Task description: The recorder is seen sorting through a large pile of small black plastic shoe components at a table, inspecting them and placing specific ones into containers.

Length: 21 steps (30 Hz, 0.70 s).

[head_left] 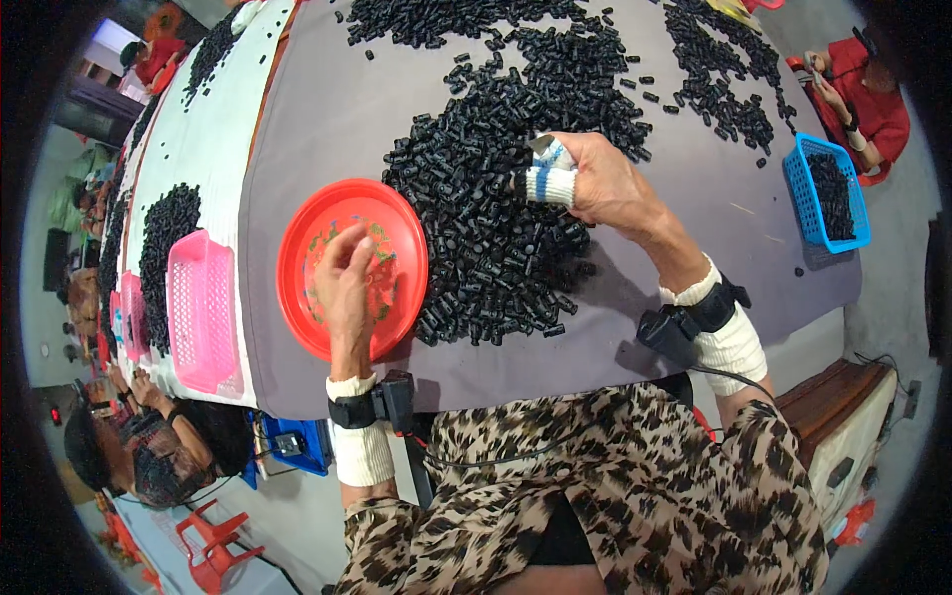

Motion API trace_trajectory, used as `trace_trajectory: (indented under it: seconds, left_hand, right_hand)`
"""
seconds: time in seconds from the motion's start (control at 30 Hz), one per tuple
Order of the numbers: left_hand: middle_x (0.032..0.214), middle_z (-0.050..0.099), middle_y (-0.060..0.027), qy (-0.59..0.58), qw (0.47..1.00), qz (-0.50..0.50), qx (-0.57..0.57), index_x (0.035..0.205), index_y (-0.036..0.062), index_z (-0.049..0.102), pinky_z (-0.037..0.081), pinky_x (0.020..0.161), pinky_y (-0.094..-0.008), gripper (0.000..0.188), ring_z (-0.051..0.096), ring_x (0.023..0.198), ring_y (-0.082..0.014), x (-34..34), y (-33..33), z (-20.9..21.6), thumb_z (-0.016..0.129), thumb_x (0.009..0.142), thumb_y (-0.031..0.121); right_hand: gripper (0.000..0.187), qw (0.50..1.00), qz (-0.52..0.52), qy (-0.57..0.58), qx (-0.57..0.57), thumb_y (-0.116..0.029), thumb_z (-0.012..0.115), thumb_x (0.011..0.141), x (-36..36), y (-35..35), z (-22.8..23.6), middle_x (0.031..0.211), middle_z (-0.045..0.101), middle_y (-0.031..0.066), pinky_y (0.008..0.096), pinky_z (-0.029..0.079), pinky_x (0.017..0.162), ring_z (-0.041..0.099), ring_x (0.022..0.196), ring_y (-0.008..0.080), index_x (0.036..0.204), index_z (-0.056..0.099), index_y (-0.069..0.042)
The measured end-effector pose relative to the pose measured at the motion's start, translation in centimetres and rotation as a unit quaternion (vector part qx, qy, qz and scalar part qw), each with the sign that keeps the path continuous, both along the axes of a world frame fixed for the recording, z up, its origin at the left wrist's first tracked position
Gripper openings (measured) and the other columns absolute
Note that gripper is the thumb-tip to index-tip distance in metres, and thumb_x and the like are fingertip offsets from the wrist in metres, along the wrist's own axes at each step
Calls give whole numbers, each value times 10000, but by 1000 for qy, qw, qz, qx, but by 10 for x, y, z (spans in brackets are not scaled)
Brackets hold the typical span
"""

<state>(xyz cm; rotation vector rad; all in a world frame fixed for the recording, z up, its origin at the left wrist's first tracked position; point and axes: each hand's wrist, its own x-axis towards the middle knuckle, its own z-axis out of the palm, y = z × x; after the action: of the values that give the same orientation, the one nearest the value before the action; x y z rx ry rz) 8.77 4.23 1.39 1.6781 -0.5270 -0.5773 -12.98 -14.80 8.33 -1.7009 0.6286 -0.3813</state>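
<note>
My left hand [347,283] hovers over a round red plastic plate [293,297] with a coloured pattern on its bottom. Its fingers are loosely bent and apart, with nothing visible in them. My right hand [605,183] is closed above a large heap of small black cylindrical parts [486,228]. White knit cloth with blue stripes [551,182] covers its finger ends, and a greyish, metal-looking piece shows at the top. What the fingers grip there is too small to make out.
A grey cloth [317,109] covers the table, with more black heaps at the far side. A blue basket [858,203] holds black parts at the right; a pink basket [203,342] stands left. Other people sit at both sides. Cables run from bands on my wrists.
</note>
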Motion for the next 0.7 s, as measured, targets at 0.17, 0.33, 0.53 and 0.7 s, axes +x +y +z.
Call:
trace_trajectory:
  seconds: [0.17, 0.33, 0.53, 0.7]
  left_hand:
    - [817, 617, -102, -184, 974, -121, 54, 912, 8, 624, 452, 642, -273, 184, 572, 703, -153, -31, -45, -7, 630, 768, 122]
    - [773, 550, -138, -356, 912, -135, 150, 832, 8, 613, 446, 663, -359, 198, 560, 733, -278, -48, -75, -20, 660, 713, 159]
    - [736, 532, -100, -406, 895, -143, 116, 817, 4, 591, 430, 618, -319, 177, 533, 674, -209, -48, -76, -17, 660, 719, 135]
    - [704, 579, 5, -175, 973, -134, 68, 873, 15, 599, 390, 570, -186, 146, 495, 644, -46, -56, -62, 33, 655, 772, 104]
  right_hand:
    - [252, 999, 4, 5, -32, -227, 647, 755, 3, -3, -10, 564, 419, -61, 247, 292, 475, 350, 531, 56, 654, 510, -42]
    - [202, 1000, -9, 23, -15, -190, 627, 759, -5, 0, -4, 570, 439, -50, 248, 294, 482, 348, 542, 57, 684, 527, -31]
    - [196, 1000, 3, 19, -4, -191, 634, 759, -5, -1, -12, 582, 454, -51, 246, 306, 494, 366, 555, 55, 700, 534, -34]
    - [189, 999, 31, -26, 11, -184, 626, 767, 8, 2, -7, 598, 471, -49, 241, 318, 499, 376, 560, 48, 700, 526, -39]
